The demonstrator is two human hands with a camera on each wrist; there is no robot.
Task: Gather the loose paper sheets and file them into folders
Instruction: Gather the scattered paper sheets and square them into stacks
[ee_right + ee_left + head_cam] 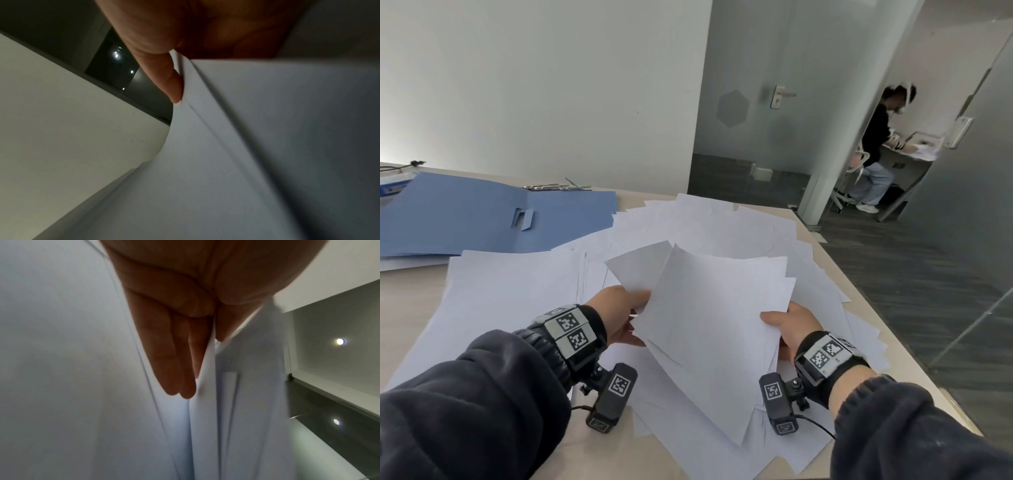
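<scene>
Early days: both hands, left hand (619,313) and right hand (791,325), pinch a lifted bundle of sheets (709,329). Loose paper (722,222) covers the table, and the blue folder (482,212) lies open, unfilled.

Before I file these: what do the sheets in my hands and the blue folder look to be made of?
Sheets: thin, matte white paper; they bend and curl between the left hand and right hand. Folder: likely matte blue card, lying open and flat with a crisp fold and a cut slot; coated plastic can't be ruled out.
</scene>
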